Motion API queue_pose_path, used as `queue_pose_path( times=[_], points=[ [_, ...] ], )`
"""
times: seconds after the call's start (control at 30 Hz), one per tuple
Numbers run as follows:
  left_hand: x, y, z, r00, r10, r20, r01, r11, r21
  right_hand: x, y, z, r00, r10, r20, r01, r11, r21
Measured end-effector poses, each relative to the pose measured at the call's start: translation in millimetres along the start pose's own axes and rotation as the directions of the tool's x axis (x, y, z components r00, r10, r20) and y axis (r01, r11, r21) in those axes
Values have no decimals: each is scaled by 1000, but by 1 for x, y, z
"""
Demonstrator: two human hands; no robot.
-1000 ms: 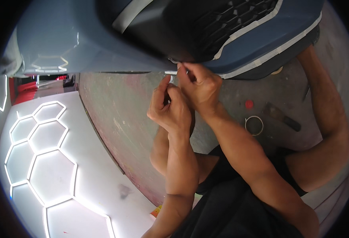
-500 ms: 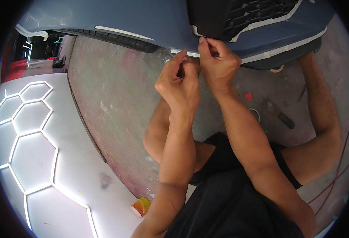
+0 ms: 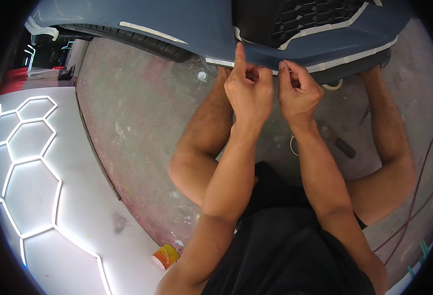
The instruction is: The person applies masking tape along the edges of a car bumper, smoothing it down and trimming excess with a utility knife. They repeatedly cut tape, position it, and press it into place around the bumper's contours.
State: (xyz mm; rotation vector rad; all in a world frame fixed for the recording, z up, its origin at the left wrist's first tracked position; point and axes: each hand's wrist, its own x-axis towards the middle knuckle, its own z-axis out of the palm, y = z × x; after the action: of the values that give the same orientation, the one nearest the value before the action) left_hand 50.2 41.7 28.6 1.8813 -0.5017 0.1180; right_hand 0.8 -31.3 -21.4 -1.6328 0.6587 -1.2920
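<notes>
Left hand point(image 3: 249, 91) is pointing at white tape point(image 3: 237, 35) on bumper point(image 3: 206, 29), grip unclear; right hand point(image 3: 299, 93) is pinching, contents unclear, likely needing light pressure.

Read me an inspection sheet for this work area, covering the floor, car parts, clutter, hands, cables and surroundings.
Surface: grey concrete floor, reddish stains, one white spot.
Job's things: blue-grey car bumper with black honeycomb grille; white tape strips along the grille opening and lower edge.
Clutter: dark-handled tool, pale ring, yellow-orange tub.
Hands: left hand, index finger extended to the grille opening's taped lower corner; right hand, thumb and finger pinched near the lower edge, contents unclear.
Cables: dark red line at right, cord or hose.
Surroundings: tyre; lit hexagonal tubes at left.
</notes>
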Motion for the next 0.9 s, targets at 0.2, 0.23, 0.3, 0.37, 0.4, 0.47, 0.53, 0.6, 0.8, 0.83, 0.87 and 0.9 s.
queue_pose_path(
  times=[0.2, 0.23, 0.3, 0.37, 0.4, 0.47, 0.53, 0.6, 0.8, 0.83, 0.87, 0.9],
  points=[
    [-1, 13, 16, 992, -122, 45, 126, 985, -116, -4, 7, -14, 998, 62, 17, -62, 998, 2],
    [-2, 16, 17, 992, -119, 42, 123, 986, -111, -4, 9, -17, 997, 68, 19, -68, 998, -1],
    [-5, 20, 20, 993, -110, 40, 114, 988, -100, -5, 12, -21, 998, 63, 16, -63, 998, -24],
    [-7, 20, 22, 994, -107, 18, 109, 988, -114, -5, 13, -25, 998, 58, 16, -58, 998, -40],
    [-7, 20, 23, 994, -106, 6, 106, 987, -119, -6, 12, -26, 998, 56, 18, -56, 997, -44],
    [-7, 21, 25, 997, -76, -24, 73, 992, -104, -6, 13, -27, 998, 55, 21, -54, 997, -55],
    [-8, 23, 26, 996, -67, -51, 61, 992, -107, -8, 18, -28, 998, 58, 25, -56, 996, -66],
    [-8, 27, 29, 994, -79, -69, 69, 989, -132, -5, 15, -32, 997, 75, 28, -74, 996, -45],
    [-8, 20, 27, 999, -24, -49, 16, 989, -144, -1, 31, -53, 995, 92, 33, -89, 991, -101],
    [-8, 18, 25, 999, -4, -49, -4, 988, -151, 0, 35, -57, 994, 99, 40, -94, 989, -112],
    [-13, 13, 26, 999, 6, -47, -14, 985, -170, 0, 40, -65, 995, 85, 47, -77, 986, -148],
    [-17, 8, 27, 999, 15, -45, -23, 982, -189, 1, 45, -73, 996, 72, 54, -61, 981, -183]
  ],
)
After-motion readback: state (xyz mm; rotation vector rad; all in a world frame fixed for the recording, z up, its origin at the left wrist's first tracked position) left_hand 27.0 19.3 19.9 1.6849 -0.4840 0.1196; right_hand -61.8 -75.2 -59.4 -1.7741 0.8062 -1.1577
